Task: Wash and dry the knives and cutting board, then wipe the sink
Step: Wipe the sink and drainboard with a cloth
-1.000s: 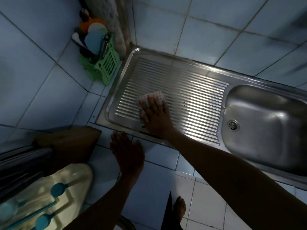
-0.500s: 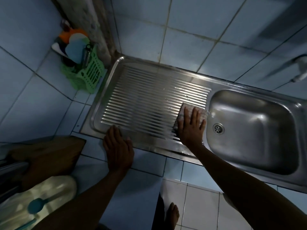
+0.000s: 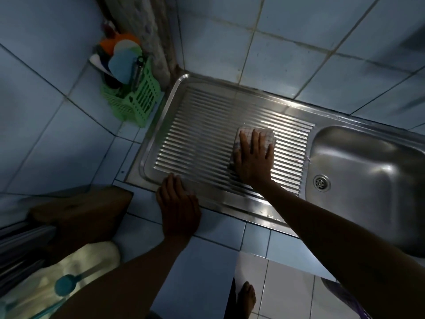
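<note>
— What do we have under our right hand?

— A folded white checked cloth, pressed flat onto the ribbed draining board of the stainless steel sink with our fingers spread wide and straight. The cloth sits right of the board's middle, its far edge showing past our fingertips.

— And our left hand?

— It rests open at the board's six o'clock edge, fingertips touching the steel rim, palm on the blue tiled counter, holding nothing.

— Anything else?

— The sink basin with its round drain lies at three o'clock from the cloth. A green slotted plastic basket of coloured utensils stands at ten o'clock. A brown wooden cutting board lies at eight o'clock.
</note>
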